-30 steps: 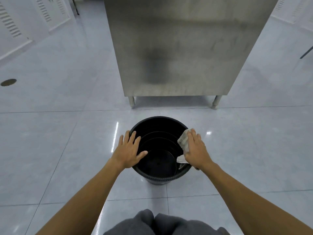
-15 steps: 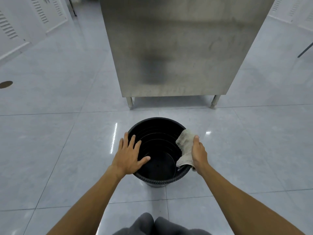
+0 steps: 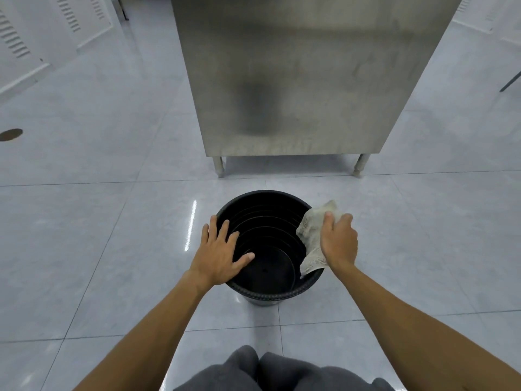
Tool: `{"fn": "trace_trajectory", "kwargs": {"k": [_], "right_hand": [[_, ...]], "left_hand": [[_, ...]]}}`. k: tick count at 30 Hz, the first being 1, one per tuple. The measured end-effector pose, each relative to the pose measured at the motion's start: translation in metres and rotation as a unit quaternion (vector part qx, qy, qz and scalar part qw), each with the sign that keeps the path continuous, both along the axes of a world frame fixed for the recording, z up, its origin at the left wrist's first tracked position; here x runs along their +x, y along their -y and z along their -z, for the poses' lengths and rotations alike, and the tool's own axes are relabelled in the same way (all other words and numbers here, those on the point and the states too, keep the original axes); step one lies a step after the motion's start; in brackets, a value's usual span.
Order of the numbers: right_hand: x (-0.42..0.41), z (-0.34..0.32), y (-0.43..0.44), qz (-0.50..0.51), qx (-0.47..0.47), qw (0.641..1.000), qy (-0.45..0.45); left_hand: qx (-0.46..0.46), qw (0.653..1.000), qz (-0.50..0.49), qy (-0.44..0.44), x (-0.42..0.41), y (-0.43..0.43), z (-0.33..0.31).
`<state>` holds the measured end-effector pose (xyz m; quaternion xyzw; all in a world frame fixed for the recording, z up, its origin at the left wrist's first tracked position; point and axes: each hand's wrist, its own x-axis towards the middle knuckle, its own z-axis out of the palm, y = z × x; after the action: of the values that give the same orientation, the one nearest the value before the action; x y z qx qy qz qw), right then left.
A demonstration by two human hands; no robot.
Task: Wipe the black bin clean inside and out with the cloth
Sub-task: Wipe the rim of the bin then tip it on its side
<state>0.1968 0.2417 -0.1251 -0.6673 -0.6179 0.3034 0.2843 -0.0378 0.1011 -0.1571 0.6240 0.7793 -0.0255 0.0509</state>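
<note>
A round black bin (image 3: 265, 210) stands upright on the pale tiled floor, its ribbed inside empty. My left hand (image 3: 218, 253) lies flat on the bin's left rim with fingers spread and the thumb over the opening. My right hand (image 3: 339, 241) presses an off-white cloth (image 3: 311, 235) against the right rim. The cloth drapes over the rim, partly inside the bin and partly past its outer edge.
A tall stainless steel cabinet (image 3: 304, 80) on short legs stands just behind the bin. White louvred panels (image 3: 33, 38) line the far left wall. A round floor drain (image 3: 11, 134) sits at the left. My grey-clad knees (image 3: 259, 371) are at the bottom edge.
My right hand has slid the cloth along the right rim, away from me towards the bin's far right side. The left hand has stayed on the left rim.
</note>
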Motion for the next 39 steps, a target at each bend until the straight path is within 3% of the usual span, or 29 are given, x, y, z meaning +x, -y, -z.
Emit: {"fn": "trace_trajectory", "kwargs": {"k": [4, 11, 16, 20, 27, 31, 35, 39], "right_hand": [[-0.011, -0.024, 0.004, -0.081, 0.071, 0.994, 0.011], [-0.006, -0.069, 0.015, -0.089, 0.105, 0.99, -0.021], [0.023, -0.092, 0.022, -0.076, 0.121, 0.989, -0.021], [0.051, -0.103, 0.024, -0.047, 0.13, 0.99, -0.026], [0.094, -0.098, 0.026, -0.013, 0.113, 0.993, -0.014], [0.107, -0.071, 0.033, -0.02, 0.079, 0.997, 0.008], [0.11, -0.033, 0.045, -0.036, 0.043, 0.998, 0.04], [0.102, -0.002, 0.058, -0.065, 0.02, 0.996, 0.057]], "left_hand": [[0.021, 0.999, 0.025, 0.014, 0.008, 0.008, -0.006], [-0.037, 0.988, 0.128, 0.084, 0.05, 0.039, -0.024], [-0.048, 0.987, 0.15, 0.034, 0.072, 0.048, -0.027], [0.009, 0.985, 0.171, 0.006, 0.08, 0.04, -0.029], [0.152, 0.983, 0.033, 0.097, 0.092, 0.014, -0.064], [0.217, 0.948, -0.074, 0.221, 0.097, 0.011, -0.067], [0.258, 0.905, -0.123, 0.314, 0.099, 0.013, -0.065], [0.253, 0.875, -0.172, 0.376, 0.105, 0.018, -0.05]]}}
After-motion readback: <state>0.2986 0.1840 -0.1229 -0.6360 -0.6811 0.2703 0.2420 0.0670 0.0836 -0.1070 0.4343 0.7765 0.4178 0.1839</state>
